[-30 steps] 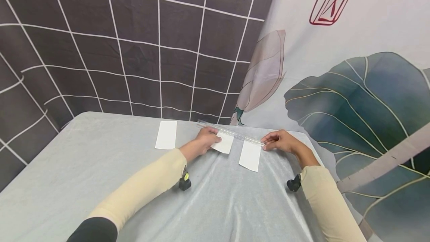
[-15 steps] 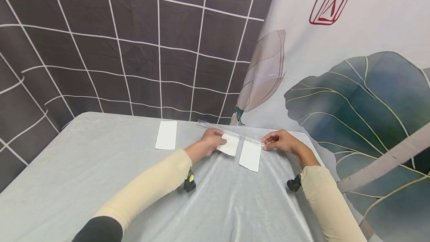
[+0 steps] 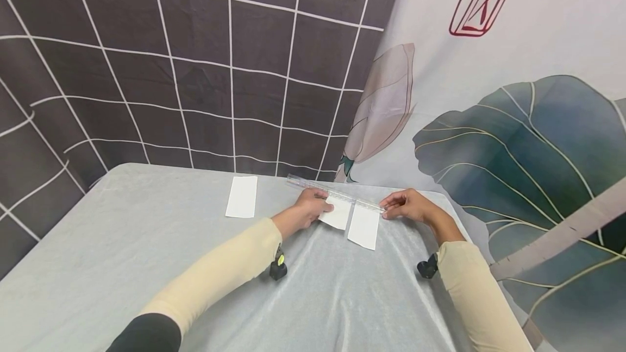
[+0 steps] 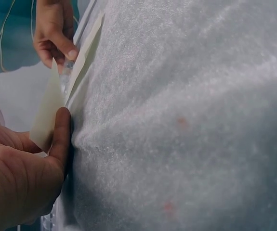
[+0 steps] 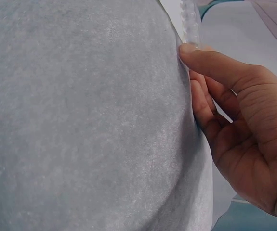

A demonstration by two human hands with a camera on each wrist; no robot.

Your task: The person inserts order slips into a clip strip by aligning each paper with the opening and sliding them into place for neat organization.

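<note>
My left hand (image 3: pixel 308 205) pinches a small white paper card (image 3: pixel 337 217) between thumb and fingers. In the left wrist view this card (image 4: pixel 46 113) tilts up from the table. A second white card (image 3: pixel 363 228) lies just to its right, with a narrow gap between them. Along the top ends of both cards runs a long clear plastic strip (image 3: pixel 300 180), set slantwise near the far table edge. My right hand (image 3: pixel 411 206) pinches the strip's right end. Up close, the strip (image 5: pixel 190 26) has a bumpy, toothed edge, and the thumb lies over its tip.
Another white card (image 3: pixel 242 196) lies apart on the left. Grey-white cloth (image 3: pixel 161 232) covers the table, with folds in front of the hands. Behind hang a dark grid-patterned cloth (image 3: pixel 205 91) and a leaf-printed curtain (image 3: pixel 518 140).
My left hand has slid rightward along the strip with its card, bringing the card closer to the one on the right. The right hand and the strip have stayed put.
</note>
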